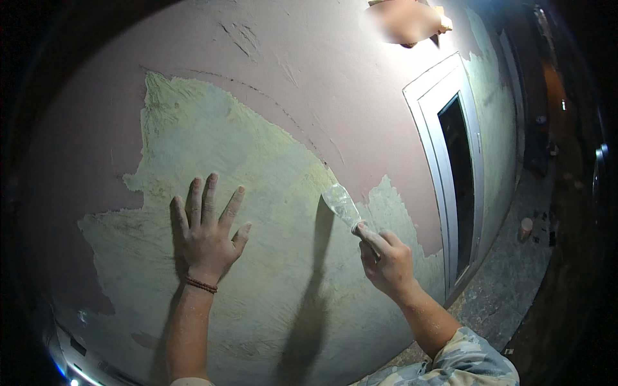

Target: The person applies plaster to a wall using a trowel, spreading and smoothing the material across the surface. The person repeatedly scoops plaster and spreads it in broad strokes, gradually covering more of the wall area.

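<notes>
My left hand [208,235], dusty and wearing a beaded bracelet on the wrist, rests palm down with spread fingers on the pale green, rough bared patch of wall [141,270]. My right hand [386,260] is closed round the handle of a scraper [341,204]. Its wide blade, smeared whitish, is at the upper right edge of the green patch, beside the mauve-pink coating [270,58] that has a ragged border and some scratches and cracks. A dark shadow falls on the wall below the scraper.
A white-framed narrow opening [425,135] with dark glass is set in the wall to the right. A blurred patch [402,22] with jagged edges is at the top. Along the right runs a grey dusty floor [499,276] with a small cylindrical container [526,227] and dark items near it.
</notes>
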{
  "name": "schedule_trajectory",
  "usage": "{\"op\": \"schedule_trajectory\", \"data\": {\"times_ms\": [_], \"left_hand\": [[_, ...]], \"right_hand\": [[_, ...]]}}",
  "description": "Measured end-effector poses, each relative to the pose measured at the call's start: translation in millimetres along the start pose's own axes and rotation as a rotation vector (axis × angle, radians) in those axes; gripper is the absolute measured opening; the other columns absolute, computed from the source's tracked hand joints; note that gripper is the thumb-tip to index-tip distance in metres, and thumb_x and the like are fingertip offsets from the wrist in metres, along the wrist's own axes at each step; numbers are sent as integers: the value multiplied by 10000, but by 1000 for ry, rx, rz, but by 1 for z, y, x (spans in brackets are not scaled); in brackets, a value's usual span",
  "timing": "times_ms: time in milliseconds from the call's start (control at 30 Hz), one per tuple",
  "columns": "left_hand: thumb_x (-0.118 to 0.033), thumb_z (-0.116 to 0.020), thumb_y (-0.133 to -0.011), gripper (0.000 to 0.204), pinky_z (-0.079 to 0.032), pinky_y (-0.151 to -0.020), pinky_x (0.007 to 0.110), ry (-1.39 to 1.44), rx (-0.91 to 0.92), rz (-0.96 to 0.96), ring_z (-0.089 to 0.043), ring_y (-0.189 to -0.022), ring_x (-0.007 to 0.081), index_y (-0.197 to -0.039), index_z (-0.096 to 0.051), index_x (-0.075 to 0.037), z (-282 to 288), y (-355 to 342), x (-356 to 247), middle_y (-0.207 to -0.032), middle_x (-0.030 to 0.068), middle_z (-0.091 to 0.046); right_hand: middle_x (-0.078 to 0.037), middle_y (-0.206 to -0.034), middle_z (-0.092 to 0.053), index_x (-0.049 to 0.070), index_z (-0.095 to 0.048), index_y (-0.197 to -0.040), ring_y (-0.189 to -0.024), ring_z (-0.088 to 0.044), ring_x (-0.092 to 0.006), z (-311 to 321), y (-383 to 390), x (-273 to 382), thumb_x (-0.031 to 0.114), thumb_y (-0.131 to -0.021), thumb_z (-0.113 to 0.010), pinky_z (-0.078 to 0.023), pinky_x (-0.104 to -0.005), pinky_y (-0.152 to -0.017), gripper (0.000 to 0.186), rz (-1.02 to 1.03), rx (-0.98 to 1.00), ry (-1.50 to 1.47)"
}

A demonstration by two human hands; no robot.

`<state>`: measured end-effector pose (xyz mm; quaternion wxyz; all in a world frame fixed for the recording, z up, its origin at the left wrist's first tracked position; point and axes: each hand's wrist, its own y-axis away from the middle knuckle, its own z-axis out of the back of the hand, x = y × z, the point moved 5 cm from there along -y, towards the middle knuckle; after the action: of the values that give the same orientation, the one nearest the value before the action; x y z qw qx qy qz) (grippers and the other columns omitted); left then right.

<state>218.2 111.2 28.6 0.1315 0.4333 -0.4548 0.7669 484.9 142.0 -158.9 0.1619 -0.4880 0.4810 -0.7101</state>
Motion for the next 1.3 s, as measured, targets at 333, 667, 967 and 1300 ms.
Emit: {"op": "schedule_trajectory", "data": {"times_ms": [333,667,967,1300], "left_hand": [[-577,-640,-959,685,-122,-1289,696,-17,-36,-102,-185,-1629,357,-1600,-461,-415,-4,0,-3,-1750,120,-255],[-523,-709,-922,690,-148,-1287,697,75,-51,-80,-216,-1619,345,-1571,-511,-393,-2,-2,-2,-1735,107,-284],[-565,-669,-940,692,-165,-1295,669,86,-15,-44,-230,-1620,298,-1585,-477,-404,-2,-2,-2,-1740,71,-290],[-537,-699,-919,732,-156,-1296,670,117,-22,-47,-237,-1613,314,-1595,-460,-387,-5,-2,-2,-1729,84,-296]], "right_hand": [[-91,-817,-697,219,-733,-1314,-617,-679,-217,5,-26,12,134,-937,-719,-556,-366,-555,386,-22,59,51],[-66,-774,-674,214,-732,-1288,-555,-625,-187,7,-48,27,113,-938,-725,-520,-355,-500,365,177,-98,-11],[-83,-854,-704,198,-746,-1258,-630,-675,-200,4,-77,34,113,-941,-725,-551,-346,-549,329,159,-26,54],[-65,-799,-667,207,-732,-1301,-584,-623,-168,4,-92,37,116,-955,-722,-512,-344,-514,358,186,4,80]]}}
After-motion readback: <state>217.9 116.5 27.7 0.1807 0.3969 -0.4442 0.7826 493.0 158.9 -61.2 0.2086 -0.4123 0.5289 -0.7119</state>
